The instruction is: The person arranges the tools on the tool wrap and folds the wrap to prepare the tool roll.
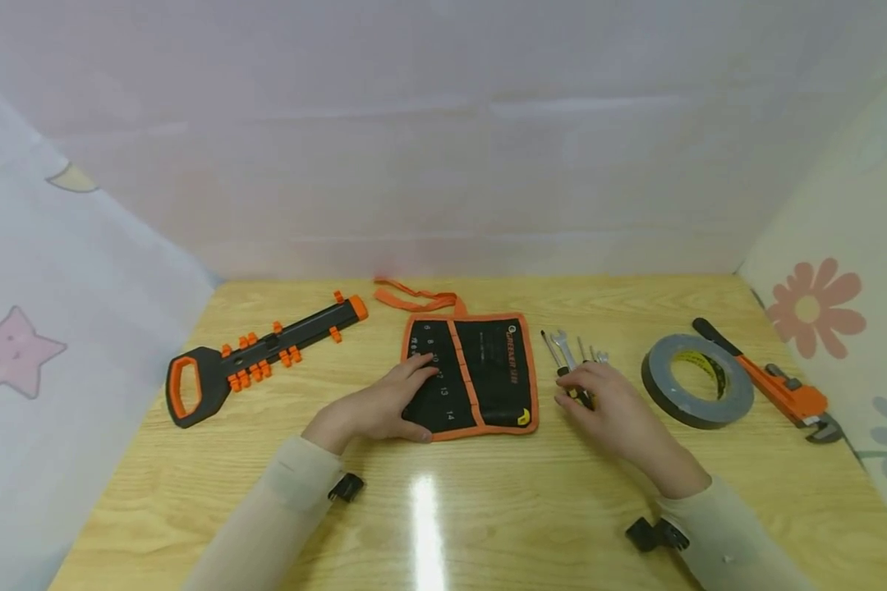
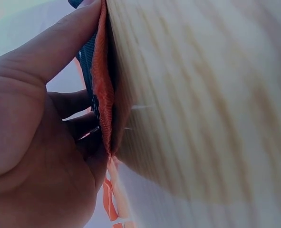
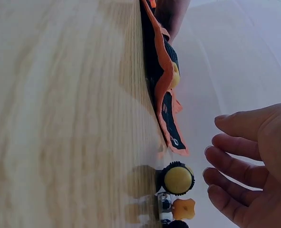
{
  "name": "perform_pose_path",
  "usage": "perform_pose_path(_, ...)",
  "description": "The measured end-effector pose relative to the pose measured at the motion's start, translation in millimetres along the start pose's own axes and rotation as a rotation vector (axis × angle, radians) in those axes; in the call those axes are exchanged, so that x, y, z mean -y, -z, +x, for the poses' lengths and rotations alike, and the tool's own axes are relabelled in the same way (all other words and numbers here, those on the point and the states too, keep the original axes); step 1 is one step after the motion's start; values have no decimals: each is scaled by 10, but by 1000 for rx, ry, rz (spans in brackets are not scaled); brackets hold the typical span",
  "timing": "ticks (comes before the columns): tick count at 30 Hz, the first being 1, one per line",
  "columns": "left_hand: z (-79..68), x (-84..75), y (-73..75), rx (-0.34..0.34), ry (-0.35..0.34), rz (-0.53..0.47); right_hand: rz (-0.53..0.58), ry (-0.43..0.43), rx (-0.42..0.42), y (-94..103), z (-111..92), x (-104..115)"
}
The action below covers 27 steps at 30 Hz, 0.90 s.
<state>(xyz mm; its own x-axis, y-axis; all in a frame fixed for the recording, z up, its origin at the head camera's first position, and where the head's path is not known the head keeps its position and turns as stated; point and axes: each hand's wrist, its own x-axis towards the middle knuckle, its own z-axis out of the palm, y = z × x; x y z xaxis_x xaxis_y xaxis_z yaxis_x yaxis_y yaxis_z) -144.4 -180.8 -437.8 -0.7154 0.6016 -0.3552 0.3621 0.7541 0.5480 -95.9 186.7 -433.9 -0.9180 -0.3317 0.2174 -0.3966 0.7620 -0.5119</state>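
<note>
Two relaxed hands: left hand point(image 1: 381, 408) flat on pouch point(image 1: 488, 373), right hand point(image 1: 606, 402) half-hiding screwdrivers point(image 1: 571, 361).

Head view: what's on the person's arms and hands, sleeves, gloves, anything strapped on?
Both hands, left hand and right hand, are bare, no gloves. Long, pale beige sleeves cover both arms to the wrists. A small black device sits at the left wrist, and another black device at the right wrist.
</note>
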Motion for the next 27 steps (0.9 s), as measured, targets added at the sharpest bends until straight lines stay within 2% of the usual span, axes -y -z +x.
perform_pose_path(14,-3,15,-2,-2,10,3,-29,-163,58,35,49,-122)
perform_pose_path(27,15,26,-6,1,4,24,-41,-265,123,-26,61,-223)
